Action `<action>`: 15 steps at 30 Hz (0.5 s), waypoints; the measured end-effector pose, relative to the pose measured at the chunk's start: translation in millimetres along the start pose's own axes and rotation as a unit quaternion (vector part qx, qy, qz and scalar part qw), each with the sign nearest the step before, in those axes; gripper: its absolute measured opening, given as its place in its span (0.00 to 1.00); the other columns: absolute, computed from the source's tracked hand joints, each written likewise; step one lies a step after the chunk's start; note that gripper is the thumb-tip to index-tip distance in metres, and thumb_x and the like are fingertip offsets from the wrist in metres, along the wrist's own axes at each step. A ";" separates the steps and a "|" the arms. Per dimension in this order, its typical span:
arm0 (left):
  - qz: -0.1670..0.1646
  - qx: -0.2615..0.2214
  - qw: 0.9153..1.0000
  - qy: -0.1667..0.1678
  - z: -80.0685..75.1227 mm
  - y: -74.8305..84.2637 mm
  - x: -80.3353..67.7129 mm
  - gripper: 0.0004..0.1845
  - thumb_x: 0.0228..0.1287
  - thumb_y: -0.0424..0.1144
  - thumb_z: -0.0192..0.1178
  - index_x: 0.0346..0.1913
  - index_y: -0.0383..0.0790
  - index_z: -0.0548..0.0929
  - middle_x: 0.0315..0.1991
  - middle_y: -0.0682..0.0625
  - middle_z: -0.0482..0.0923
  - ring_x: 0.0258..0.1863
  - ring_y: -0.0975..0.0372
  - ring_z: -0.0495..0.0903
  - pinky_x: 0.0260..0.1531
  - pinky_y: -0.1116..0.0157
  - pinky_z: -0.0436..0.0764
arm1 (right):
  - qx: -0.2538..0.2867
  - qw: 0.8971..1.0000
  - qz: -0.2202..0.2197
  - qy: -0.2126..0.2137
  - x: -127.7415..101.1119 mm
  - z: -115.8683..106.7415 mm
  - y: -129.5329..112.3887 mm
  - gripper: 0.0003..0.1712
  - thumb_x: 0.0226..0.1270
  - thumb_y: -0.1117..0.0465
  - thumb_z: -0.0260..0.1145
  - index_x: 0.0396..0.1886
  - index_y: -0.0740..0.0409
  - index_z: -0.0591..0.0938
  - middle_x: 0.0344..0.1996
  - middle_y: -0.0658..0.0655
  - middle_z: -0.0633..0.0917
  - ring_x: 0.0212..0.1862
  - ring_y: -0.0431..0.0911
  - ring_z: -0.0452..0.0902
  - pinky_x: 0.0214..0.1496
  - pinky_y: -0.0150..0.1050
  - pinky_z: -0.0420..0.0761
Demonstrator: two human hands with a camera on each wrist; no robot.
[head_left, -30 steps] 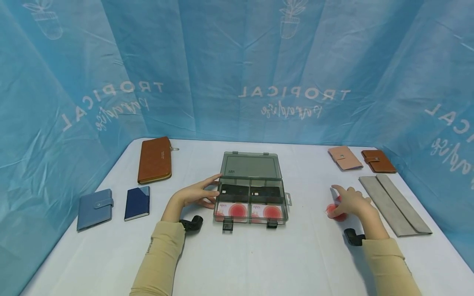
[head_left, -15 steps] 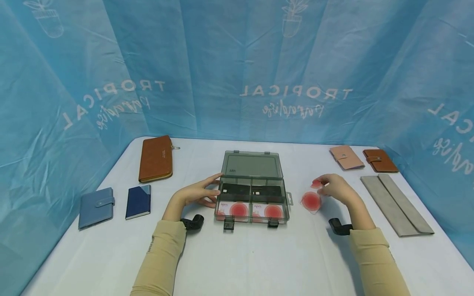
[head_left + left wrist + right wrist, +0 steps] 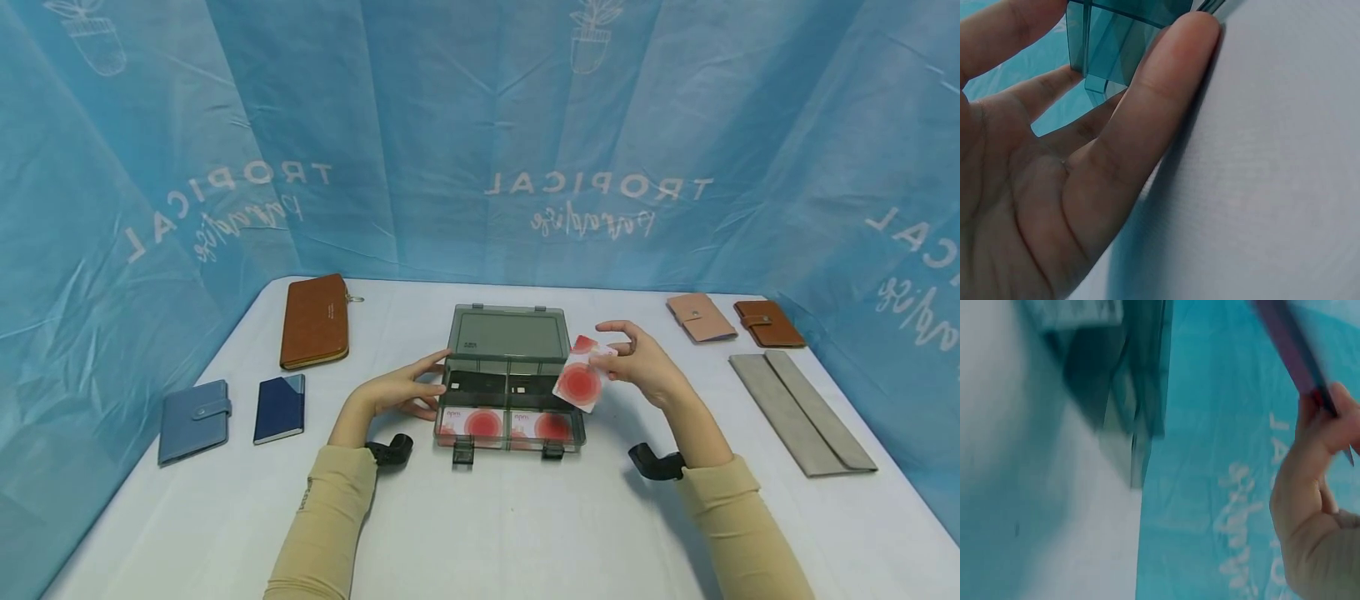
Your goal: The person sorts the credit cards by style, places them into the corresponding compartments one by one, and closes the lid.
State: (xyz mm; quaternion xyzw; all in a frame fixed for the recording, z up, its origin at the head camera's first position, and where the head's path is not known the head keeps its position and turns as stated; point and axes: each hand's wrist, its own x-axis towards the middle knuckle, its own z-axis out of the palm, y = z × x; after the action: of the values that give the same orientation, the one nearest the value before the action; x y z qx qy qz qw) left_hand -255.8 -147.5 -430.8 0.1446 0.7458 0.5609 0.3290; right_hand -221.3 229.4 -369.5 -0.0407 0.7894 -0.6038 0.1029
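red-spotted card (image 3: 579,383), pinched in the right hand (image 3: 637,362), has come from the table's right side to over the open box (image 3: 508,392); left hand (image 3: 397,392), fingers spread, steadies it.

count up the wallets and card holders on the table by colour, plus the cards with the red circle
brown: 2 (long wallet, small holder)
blue: 2 (light blue wallet, navy holder)
pink: 1
grey: 1 (long pouch)
red-circle cards: 3 (two in the box, one pinched by the right hand)
total: 9
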 end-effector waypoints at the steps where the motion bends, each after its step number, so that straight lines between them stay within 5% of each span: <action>1: 0.000 0.000 1.000 0.000 0.0 0.3 0.0 0.39 0.67 0.37 0.54 0.74 0.55 0.44 0.71 0.39 0.41 0.40 0.54 0.76 0.42 0.57 0.83 | 0.011 1.000 -0.004 -0.015 0.6 4.1 -1.4 0.34 0.58 0.65 0.67 0.61 0.62 0.63 0.26 0.52 0.77 0.25 0.40 0.72 0.32 0.31 0.79; 5: 0.001 0.000 1.000 -0.002 -0.6 -0.3 0.4 0.40 0.67 0.37 0.54 0.74 0.55 0.43 0.71 0.39 0.41 0.39 0.54 0.76 0.42 0.57 0.83 | 0.001 0.997 -0.045 -0.060 2.2 23.0 -5.5 0.22 0.60 0.67 0.64 0.53 0.66 0.70 0.28 0.52 0.80 0.33 0.42 0.75 0.45 0.38 0.76; 9: 0.002 -0.003 1.000 -0.002 -1.2 -1.8 0.8 0.40 0.66 0.37 0.55 0.74 0.55 0.43 0.71 0.39 0.40 0.40 0.54 0.76 0.42 0.57 0.83 | -0.098 0.985 -0.097 -0.108 2.7 42.9 -6.9 0.13 0.69 0.62 0.56 0.50 0.63 0.75 0.42 0.55 0.80 0.42 0.47 0.73 0.48 0.44 0.76; 15: 0.002 -0.003 1.000 -0.003 -0.8 -0.9 0.0 0.40 0.66 0.37 0.54 0.74 0.55 0.43 0.72 0.39 0.40 0.40 0.54 0.76 0.42 0.57 0.83 | -0.315 0.914 -0.165 -0.195 0.4 68.1 -5.4 0.20 0.68 0.75 0.44 0.55 0.61 0.74 0.53 0.59 0.77 0.58 0.52 0.70 0.59 0.49 0.74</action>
State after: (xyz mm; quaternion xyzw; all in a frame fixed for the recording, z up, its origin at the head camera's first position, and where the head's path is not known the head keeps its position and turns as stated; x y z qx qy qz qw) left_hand -256.2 -148.4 -431.5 0.1471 0.7428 0.5635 0.3303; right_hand -207.6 163.6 -381.4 -0.3179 0.8850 -0.3122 0.1352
